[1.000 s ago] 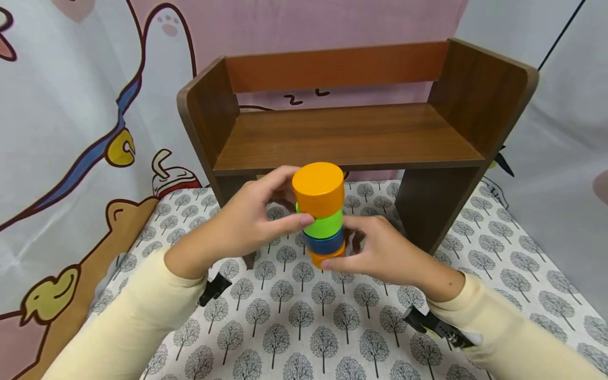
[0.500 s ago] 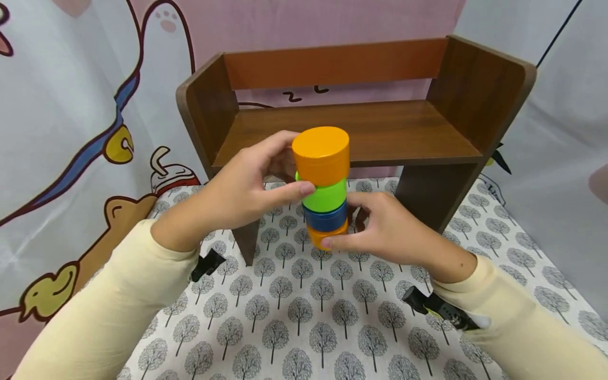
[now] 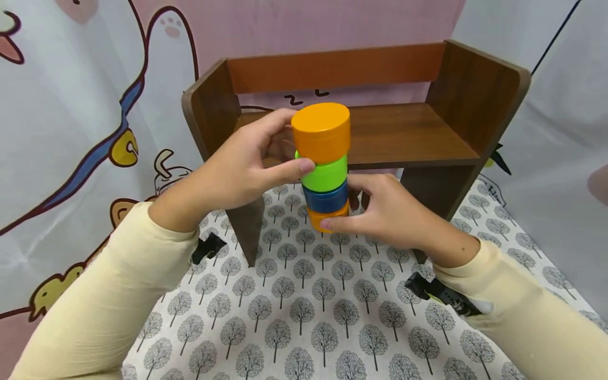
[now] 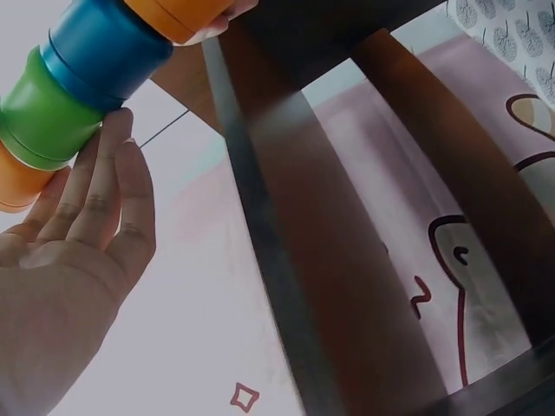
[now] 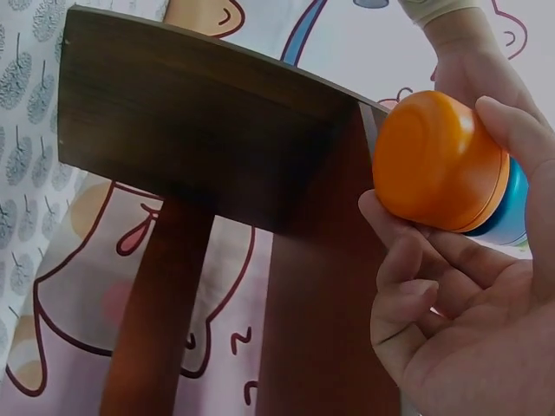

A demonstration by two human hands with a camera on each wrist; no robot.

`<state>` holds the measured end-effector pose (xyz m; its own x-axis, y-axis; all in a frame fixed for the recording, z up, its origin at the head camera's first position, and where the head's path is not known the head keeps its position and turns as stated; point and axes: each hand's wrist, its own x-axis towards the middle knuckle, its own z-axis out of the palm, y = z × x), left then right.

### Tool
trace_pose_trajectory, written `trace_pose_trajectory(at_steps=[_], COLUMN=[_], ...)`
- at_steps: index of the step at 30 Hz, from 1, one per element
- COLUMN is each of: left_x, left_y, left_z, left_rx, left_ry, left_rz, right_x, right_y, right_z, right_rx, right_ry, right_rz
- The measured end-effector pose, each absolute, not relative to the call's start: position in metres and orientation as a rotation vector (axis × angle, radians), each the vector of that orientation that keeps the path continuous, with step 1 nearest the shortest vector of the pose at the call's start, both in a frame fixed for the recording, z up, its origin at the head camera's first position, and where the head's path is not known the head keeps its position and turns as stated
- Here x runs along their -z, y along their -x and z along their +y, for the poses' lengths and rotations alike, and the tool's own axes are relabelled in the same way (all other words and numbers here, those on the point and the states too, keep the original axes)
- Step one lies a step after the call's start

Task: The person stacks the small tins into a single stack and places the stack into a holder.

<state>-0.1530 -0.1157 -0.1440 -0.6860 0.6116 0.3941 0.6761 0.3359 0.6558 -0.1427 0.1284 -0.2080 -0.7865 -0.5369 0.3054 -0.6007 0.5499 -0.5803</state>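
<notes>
A stack of colored plastic cups (image 3: 325, 176) is held nearly upright in front of the shelf, above the cloth. From the top down it runs orange, green, blue, orange. My left hand (image 3: 242, 166) grips the upper part, thumb across the green cup (image 4: 45, 113) and fingers behind. Low on the other side, my right hand (image 3: 387, 214) holds the bottom orange cup (image 5: 434, 160) between thumb and fingers. The blue cup (image 4: 104, 54) shows between the two hands.
A brown wooden shelf (image 3: 370, 140) stands right behind the stack, with side panels and a front board edge close to the cups. Tree-patterned cloth (image 3: 304, 316) covers the surface below. Printed curtains (image 3: 71, 105) hang at the back and sides.
Both hands have raised the stack from below the shelf board's edge to in front of it, keeping the same hold. Its top now overlaps the shelf board in the head view.
</notes>
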Motion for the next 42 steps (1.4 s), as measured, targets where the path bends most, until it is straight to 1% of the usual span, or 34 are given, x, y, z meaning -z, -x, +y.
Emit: trace_pose_trajectory(at_steps=[13, 25, 35, 42], left_x=[0.119, 0.1, 0.098, 0.097], left_y=[0.172, 0.188, 0.203, 0.212], left_z=[-0.112, -0.106, -0.107, -0.102], left_rx=[1.129, 1.23, 1.255, 1.268], left_ry=[1.278, 1.306, 1.244, 1.245], left_rz=[-2.461, -2.439, -2.482, -2.491], right_x=[0.188, 0.17, 0.166, 0.167], right_y=[0.156, 0.169, 0.186, 0.196], right_z=[0.129, 0.131, 0.128, 0.127], right_rx=[-1.084, -1.125, -1.172, -1.227], right_ry=[-0.967, -0.918, -0.884, -0.859], right_rz=[-2.651, -2.637, -2.678, -2.675])
